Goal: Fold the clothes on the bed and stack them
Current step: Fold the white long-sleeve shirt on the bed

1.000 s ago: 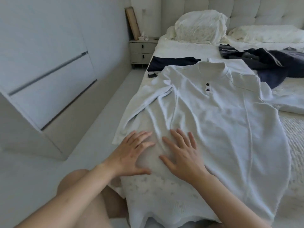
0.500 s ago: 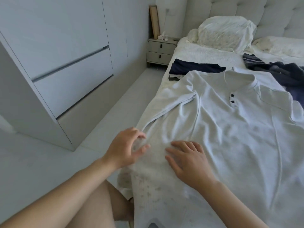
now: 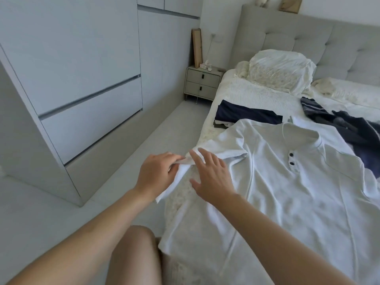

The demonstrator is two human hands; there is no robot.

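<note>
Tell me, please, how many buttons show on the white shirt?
2: upper button and lower button, stacked just below the shirt collar. Folds may hide others.

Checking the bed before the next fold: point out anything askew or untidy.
The white button-neck shirt has its near sleeve bunched at the bed's edge, where the left hand pinches it and the right hand rests open. A heap of dark unfolded clothes sprawls beside its collar.

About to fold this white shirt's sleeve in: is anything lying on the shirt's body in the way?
Nothing visible does. The left hand pinches the sleeve, the right hand hovers or rests beside it, and the white shirt front lies bare apart from its own buttons.
</note>
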